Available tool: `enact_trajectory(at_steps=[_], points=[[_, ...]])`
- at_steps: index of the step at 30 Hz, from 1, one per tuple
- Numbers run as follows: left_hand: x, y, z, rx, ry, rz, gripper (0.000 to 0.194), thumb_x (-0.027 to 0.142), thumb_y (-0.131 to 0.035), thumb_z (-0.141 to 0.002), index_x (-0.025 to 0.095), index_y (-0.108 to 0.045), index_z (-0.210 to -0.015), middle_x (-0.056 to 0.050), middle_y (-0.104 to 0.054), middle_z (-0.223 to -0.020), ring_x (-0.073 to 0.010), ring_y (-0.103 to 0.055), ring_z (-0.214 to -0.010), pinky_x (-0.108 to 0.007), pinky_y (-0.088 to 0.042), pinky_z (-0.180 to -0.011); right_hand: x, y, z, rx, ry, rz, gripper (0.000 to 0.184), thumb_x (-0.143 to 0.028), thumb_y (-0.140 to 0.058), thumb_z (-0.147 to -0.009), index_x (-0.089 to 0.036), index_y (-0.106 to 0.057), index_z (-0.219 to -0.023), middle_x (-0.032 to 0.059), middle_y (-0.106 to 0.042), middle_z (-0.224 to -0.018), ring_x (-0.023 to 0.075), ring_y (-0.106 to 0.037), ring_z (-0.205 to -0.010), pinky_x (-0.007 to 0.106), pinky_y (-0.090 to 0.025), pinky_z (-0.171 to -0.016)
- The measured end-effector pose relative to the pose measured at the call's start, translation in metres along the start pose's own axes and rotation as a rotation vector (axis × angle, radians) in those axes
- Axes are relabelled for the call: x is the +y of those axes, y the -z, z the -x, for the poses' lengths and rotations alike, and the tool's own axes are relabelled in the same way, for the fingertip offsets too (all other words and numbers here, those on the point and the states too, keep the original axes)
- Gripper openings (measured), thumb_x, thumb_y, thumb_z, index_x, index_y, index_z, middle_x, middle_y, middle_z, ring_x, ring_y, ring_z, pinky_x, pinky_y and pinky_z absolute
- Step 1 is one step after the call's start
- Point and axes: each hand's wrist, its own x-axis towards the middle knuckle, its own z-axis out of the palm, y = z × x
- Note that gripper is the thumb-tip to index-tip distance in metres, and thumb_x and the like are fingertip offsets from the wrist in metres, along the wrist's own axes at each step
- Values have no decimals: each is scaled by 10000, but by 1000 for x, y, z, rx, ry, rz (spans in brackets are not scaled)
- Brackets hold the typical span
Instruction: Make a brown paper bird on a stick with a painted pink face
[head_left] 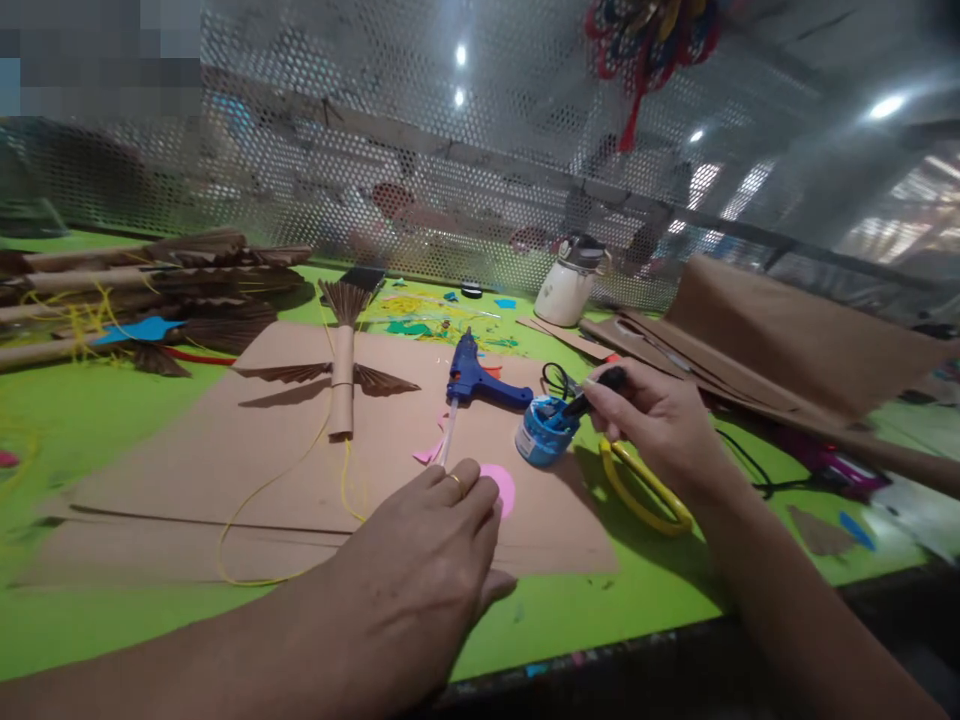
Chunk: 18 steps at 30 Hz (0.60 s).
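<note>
My right hand is closed around a thick black-handled brush, its lower end in the mouth of a small jar of blue paint. The bristles are hidden by the jar. Palm down on the brown paper, my left hand rests its fingertips at a pink paper circle, with the thumb apart. A blue glue gun with a clear glue stick lies just beyond the hands. Farther left is a figure of rolled and pleated brown paper with yellow string.
Similar paper figures are piled at the left. Beside my right hand are a yellow tape ring and black-handled scissors. Behind stand a white flask and a perforated metal screen. Brown sheets lie at the right.
</note>
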Motion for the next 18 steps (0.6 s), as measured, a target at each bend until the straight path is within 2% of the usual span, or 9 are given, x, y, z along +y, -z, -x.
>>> enact_trajectory(at_steps=[2,4,10,12,18], points=[[2,3,-1,-58,45,7,265,355,-518,-863,114,-591,-947,-122,-588,-968,-269,-505,-953,-426,-399,-848,-1,-4,2,-17,-57,-32,189,-359,-578,-830,-173,-594,-800,-21,-522,-572,99,-463,-509,217,-387,-478],[4,5,-1,-98,70,10,291,369,-516,-859,109,-590,-966,-125,-587,-997,-280,-503,-963,-433,-412,-838,-1,-10,4,29,-102,-36,223,-371,-578,-829,-165,-585,-742,-20,-519,-572,95,-462,-518,210,-388,-485],[7,2,4,-56,61,-6,403,418,-426,-892,89,-565,-1081,-158,-563,-1083,-321,-465,-1029,-476,-399,-871,11,-31,5,111,-175,-87,296,-431,-544,-837,-156,-560,-728,-7,-546,-587,104,-475,-526,224,-382,-491],[8,2,5,-49,66,0,412,421,-421,-893,89,-564,-1090,-157,-557,-1094,-323,-454,-1041,-475,-400,-875,16,-40,0,108,-163,-121,311,-446,-539,-833,-153,-551,-727,-3,-548,-587,110,-482,-523,233,-386,-492],[11,6,6,-50,93,1,383,390,-442,-883,104,-560,-1109,-138,-558,-1062,-303,-463,-1011,-479,-399,-886,28,-58,-23,70,0,-151,302,-451,-523,-836,-156,-550,-782,-9,-546,-608,128,-508,-567,264,-409,-575]])
